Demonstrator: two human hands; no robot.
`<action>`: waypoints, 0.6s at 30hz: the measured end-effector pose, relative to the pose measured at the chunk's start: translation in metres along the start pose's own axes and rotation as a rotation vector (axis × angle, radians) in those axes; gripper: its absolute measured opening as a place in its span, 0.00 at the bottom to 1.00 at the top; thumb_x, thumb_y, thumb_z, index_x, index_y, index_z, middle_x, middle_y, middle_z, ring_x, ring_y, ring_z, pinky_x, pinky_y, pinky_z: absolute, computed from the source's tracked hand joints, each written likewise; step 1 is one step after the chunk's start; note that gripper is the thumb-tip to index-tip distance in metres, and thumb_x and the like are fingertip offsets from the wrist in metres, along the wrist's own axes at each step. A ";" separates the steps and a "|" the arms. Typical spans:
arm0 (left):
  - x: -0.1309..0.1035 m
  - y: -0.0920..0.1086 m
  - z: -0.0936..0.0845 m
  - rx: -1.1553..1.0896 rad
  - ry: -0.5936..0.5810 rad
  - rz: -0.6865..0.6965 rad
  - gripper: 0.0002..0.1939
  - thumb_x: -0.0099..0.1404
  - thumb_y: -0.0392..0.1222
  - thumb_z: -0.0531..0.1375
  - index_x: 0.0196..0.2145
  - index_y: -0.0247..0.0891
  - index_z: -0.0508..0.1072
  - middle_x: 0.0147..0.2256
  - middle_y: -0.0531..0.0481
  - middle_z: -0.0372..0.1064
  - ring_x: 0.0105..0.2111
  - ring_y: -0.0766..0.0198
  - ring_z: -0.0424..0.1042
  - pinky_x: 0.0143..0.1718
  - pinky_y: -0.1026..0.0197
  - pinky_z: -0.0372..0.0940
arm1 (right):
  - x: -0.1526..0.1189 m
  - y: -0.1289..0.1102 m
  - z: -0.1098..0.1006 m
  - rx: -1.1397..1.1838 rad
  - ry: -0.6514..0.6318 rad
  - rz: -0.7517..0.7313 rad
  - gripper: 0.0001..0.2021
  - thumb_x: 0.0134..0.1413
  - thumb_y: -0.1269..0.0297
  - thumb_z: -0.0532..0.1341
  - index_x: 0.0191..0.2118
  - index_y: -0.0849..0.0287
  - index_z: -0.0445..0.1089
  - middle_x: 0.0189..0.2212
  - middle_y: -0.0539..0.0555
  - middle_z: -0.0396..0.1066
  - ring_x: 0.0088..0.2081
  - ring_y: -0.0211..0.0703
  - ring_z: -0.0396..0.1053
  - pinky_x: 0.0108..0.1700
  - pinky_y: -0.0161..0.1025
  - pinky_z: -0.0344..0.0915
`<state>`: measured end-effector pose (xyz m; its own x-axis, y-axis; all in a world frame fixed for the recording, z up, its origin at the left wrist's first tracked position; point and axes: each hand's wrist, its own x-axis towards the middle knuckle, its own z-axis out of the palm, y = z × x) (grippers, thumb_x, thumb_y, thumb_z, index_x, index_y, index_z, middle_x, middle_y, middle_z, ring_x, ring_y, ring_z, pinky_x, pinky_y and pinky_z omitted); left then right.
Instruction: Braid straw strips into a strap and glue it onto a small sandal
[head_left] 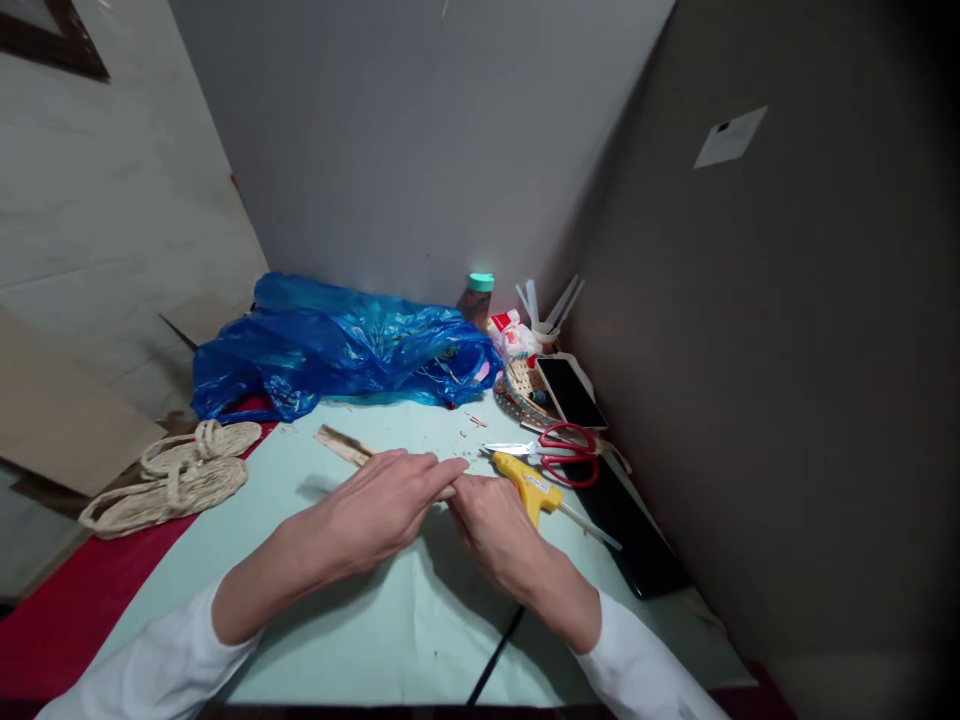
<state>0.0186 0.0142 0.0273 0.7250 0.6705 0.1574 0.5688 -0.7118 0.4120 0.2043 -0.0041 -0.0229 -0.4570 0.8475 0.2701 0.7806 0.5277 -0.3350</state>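
Observation:
My left hand and my right hand meet above the middle of the pale green table sheet. The fingers of both are curled together at the tips. A flat tan strip sticks out past my left hand toward the upper left; its other end is hidden behind the hand. What my right fingers pinch is too hidden to make out. Just right of my right hand lies a yellow glue gun with a clear glue stick in its back. Red-handled scissors lie beyond it, blades pointing left.
A crumpled blue plastic bag spans the back. Braided cord bundles lie at the left. At the back right are a woven basket, a phone and a green-lidded jar. A black flat object lies along the right wall.

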 end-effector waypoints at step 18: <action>0.013 -0.006 0.012 -0.641 0.305 -0.303 0.12 0.62 0.41 0.58 0.22 0.38 0.72 0.19 0.54 0.59 0.23 0.65 0.55 0.27 0.64 0.50 | -0.061 0.054 -0.060 0.250 0.485 0.359 0.11 0.65 0.62 0.52 0.42 0.59 0.71 0.35 0.57 0.75 0.33 0.46 0.72 0.39 0.41 0.65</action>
<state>0.0299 0.0246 0.0159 0.3813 0.9111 0.1566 0.3224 -0.2898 0.9011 0.2997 -0.0303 -0.0033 0.1031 0.8823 0.4593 0.6996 0.2639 -0.6640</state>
